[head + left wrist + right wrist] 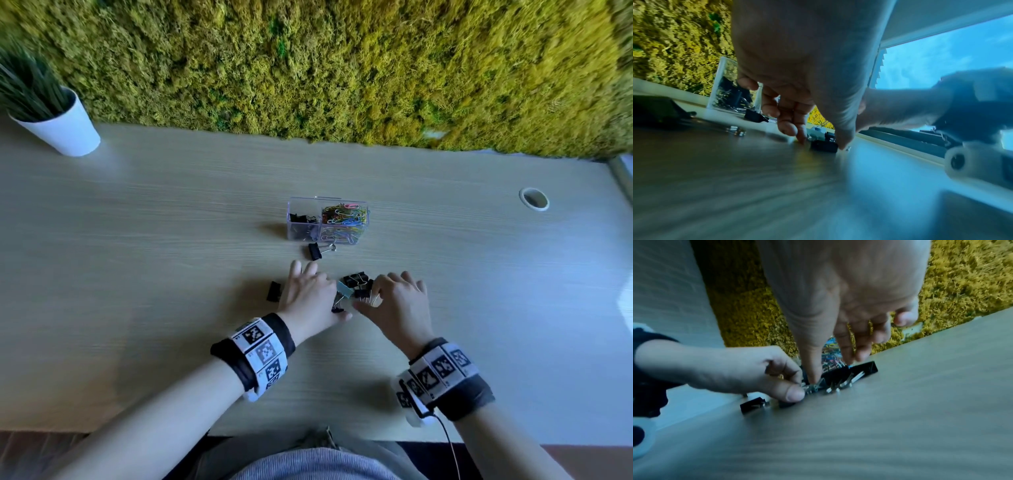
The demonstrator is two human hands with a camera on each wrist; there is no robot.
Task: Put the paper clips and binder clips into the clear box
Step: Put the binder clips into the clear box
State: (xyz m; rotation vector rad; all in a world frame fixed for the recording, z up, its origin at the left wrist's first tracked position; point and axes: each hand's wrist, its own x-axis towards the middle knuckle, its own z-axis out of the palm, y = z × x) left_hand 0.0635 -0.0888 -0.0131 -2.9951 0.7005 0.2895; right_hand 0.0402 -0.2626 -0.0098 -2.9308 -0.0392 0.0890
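Head view shows the clear box (pixel 328 219) mid-table, black binder clips in its left compartment and coloured paper clips (pixel 345 216) in its right. One binder clip (pixel 315 250) lies just before it. Nearer, the left hand (pixel 310 296) pinches a clip's wire handles and the right hand (pixel 399 301) fingers the black cluster (pixel 358 284). Another clip (pixel 273 291) lies left.

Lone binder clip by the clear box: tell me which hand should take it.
Left, probably. The lone binder clip lies just beyond the left hand, whose fingers point toward it. The right hand sits farther right, at the clip pile.
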